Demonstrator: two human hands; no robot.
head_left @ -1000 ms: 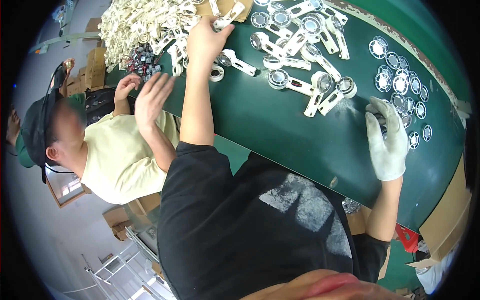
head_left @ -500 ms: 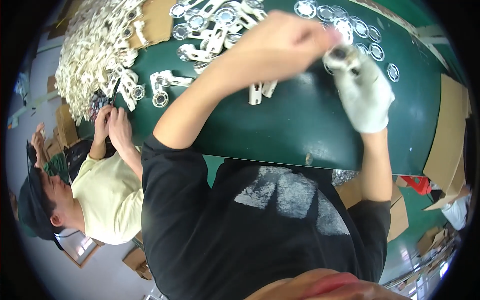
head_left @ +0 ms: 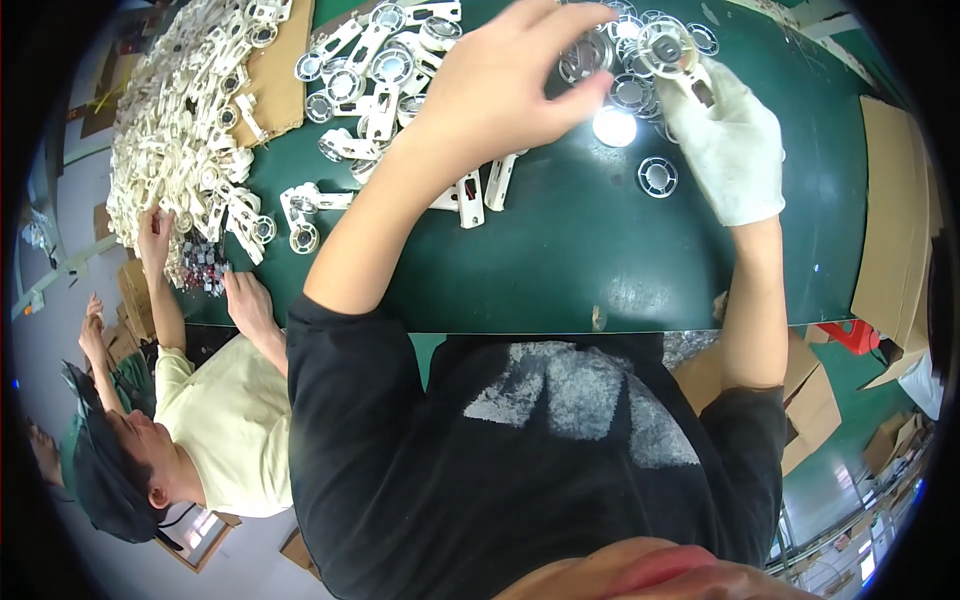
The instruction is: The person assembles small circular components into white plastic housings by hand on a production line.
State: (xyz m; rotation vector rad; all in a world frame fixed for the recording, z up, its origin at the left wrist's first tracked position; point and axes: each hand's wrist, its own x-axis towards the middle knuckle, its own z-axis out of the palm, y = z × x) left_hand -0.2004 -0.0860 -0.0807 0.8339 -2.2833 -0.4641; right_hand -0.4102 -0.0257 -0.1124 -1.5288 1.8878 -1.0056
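My bare left hand (head_left: 530, 85) reaches across the green table (head_left: 520, 270) with its thumb and fingers curved around the edges of a clear round cover (head_left: 585, 58). On my right hand (head_left: 735, 150) is a white glove. It grips a white plastic handle piece with a round, ringed head (head_left: 668, 48), tilted up toward the left hand. Beneath and between the hands lie several loose clear round covers, one of them (head_left: 658, 177) apart from the others. A bright glare spot (head_left: 614, 127) hides part of that group.
Assembled white pieces (head_left: 390, 65) lie left of my hand, beside two bare handles (head_left: 470, 200). A large heap of white parts (head_left: 180, 130) and cardboard (head_left: 280, 70) fill the far left, where a co-worker's hands (head_left: 250, 305) work. A carton (head_left: 890, 210) stands at the right edge.
My left hand has drawn back left from the right hand. The right hand keeps the white piece, its round head now raised. The view has shifted slightly; the co-worker's hands have moved apart.
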